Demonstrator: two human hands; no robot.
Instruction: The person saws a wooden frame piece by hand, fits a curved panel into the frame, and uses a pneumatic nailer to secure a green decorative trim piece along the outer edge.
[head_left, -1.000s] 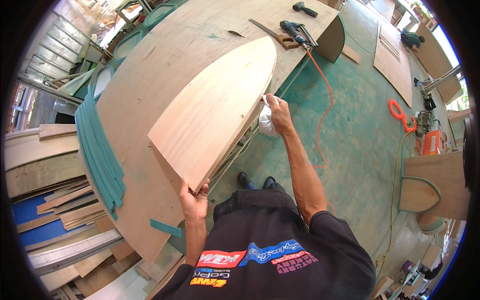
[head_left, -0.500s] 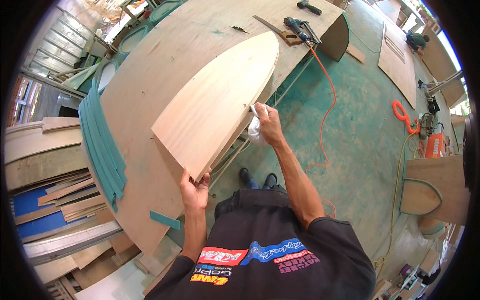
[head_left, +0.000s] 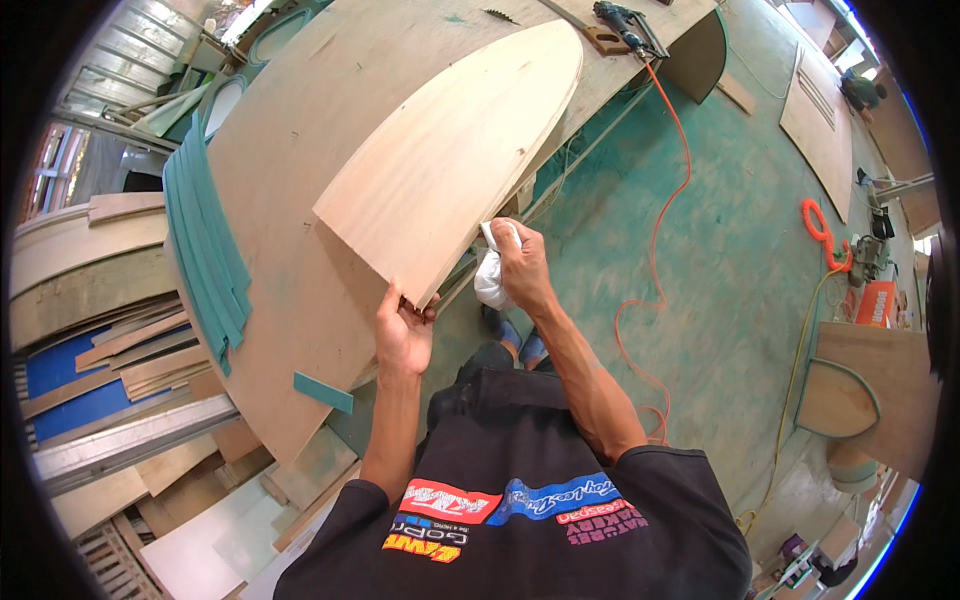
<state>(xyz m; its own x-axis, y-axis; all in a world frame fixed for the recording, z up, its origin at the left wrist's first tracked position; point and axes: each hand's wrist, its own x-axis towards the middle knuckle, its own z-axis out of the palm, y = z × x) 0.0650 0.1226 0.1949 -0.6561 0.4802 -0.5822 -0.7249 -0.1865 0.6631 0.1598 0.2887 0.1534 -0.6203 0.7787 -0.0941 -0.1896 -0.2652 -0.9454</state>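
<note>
One board lies over a table beside greenish flooring.

To your left, long, curved teal strips lie along the edge of the broad, pale plywood tabletop. Ahead of you, a blue-and-black power tool sits beside a wooden-handled saw; a thin orange hose trails over the green-stained floor.

Bench: broad wooden top. Long teal strips bunched along left edge; short teal strip near the close edge. Far end: handsaw beside power tool; small dark serrated piece farther left. Pale pointed board over top, contact unclear.
</note>
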